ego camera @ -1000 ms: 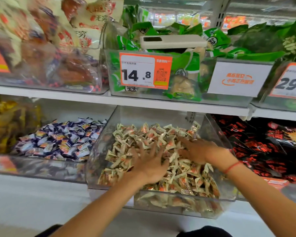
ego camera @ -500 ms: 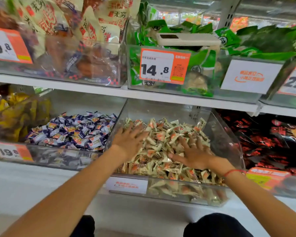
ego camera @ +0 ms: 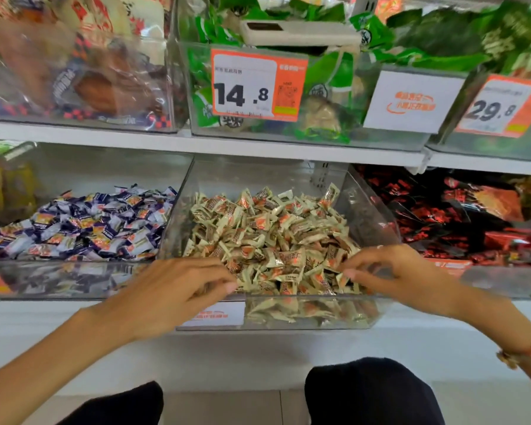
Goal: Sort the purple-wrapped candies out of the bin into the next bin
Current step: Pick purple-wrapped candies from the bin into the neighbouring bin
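Purple-wrapped candies (ego camera: 83,222) in left bin (ego camera: 59,279), beige candies (ego camera: 273,237) in middle bin (ego camera: 371,216); both hands' fingers (ego camera: 218,279) loosely curled, grasp unclear.

middle bin (ego camera: 371,216): between left bin (ego camera: 74,277) and right bin (ego camera: 503,277)
hands: left hand (ego camera: 178,289), right hand (ego camera: 402,274) at middle bin's front edge

The clear bin (ego camera: 371,216) of cream-wrapped candies (ego camera: 270,234) is open on top, with free room between the heap and the white shelf (ego camera: 258,148) overhead. Its left wall stands against the neighbouring bin (ego camera: 74,280) of purple-wrapped candies (ego camera: 83,222), also open above. Both front walls rise low. The left hand (ego camera: 178,289) and right hand (ego camera: 399,274) occupy the 2 front corners, leaving the middle open.
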The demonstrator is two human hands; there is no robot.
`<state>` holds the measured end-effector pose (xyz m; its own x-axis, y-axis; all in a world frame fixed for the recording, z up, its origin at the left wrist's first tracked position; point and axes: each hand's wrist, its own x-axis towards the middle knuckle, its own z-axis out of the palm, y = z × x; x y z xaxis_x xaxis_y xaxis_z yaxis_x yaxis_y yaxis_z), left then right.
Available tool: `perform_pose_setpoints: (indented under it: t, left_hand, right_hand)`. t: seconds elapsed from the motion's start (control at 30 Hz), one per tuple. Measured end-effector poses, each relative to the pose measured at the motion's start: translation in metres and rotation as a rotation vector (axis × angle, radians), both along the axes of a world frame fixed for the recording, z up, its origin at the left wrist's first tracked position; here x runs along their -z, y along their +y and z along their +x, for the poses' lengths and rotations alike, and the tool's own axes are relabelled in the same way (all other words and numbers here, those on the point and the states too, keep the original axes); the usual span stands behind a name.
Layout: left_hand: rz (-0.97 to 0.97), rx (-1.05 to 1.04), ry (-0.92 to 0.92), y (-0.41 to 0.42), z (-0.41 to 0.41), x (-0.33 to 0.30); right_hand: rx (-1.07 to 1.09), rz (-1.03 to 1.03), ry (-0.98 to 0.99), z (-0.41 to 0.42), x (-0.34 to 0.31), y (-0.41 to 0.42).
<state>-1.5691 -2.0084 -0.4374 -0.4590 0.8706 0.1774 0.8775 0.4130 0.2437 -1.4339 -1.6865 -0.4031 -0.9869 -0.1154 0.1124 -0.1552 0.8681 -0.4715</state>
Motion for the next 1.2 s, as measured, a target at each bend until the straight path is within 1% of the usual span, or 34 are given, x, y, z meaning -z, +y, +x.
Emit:
perform_pose_setpoints:
  t: [0.07,0.13,0.2,0.3,0.37,0.43,0.53,0.6,0.7,0.83,1.0,1.1,1.2]
  left_hand:
    - [0.014,-0.005,0.053,-0.001,0.007,0.006]
    - [0.049,-0.044,0.055,-0.001,0.013,0.012]
    - [0.099,-0.091,0.047,-0.001,0.014,0.018]
    - [0.150,-0.203,0.099,-0.002,0.022,0.023]
    - [0.145,-0.232,0.127,-0.001,0.026,0.024]
    - [0.107,-0.246,0.112,-0.001,0.028,0.021]
    - [0.072,-0.252,0.078,0.000,0.023,0.003]
    - [0.088,-0.263,0.057,0.005,0.015,-0.014]
    - [0.032,-0.287,0.066,0.015,0.002,-0.028]
    - [0.004,-0.280,0.031,0.022,-0.019,-0.019]
    - [0.011,-0.275,-0.005,0.031,-0.032,-0.018]
    - [-0.039,-0.257,-0.009,0.032,-0.034,-0.015]
    - [-0.058,-0.251,-0.027,0.030,-0.031,-0.005]
  right_hand:
    - [-0.033,0.027,-0.081,0.006,0.006,-0.003]
    - [-0.042,0.107,-0.140,0.009,0.013,-0.001]
    - [-0.020,0.184,-0.103,0.009,0.021,0.003]
    - [0.011,0.263,0.004,0.010,0.029,0.002]
    - [0.022,0.280,0.034,0.013,0.030,-0.001]
    - [0.029,0.311,0.068,0.014,0.027,-0.004]
    - [0.038,0.287,0.132,0.010,0.013,-0.006]
    - [0.049,0.239,0.156,0.001,-0.001,-0.003]
    - [0.056,0.202,0.092,-0.014,-0.013,0.003]
    - [0.089,0.255,0.049,-0.034,-0.005,0.005]
    - [0.116,0.199,0.003,-0.050,-0.003,0.013]
    - [0.117,0.158,-0.045,-0.048,0.002,0.012]
    - [0.131,0.171,-0.065,-0.044,0.015,0.010]
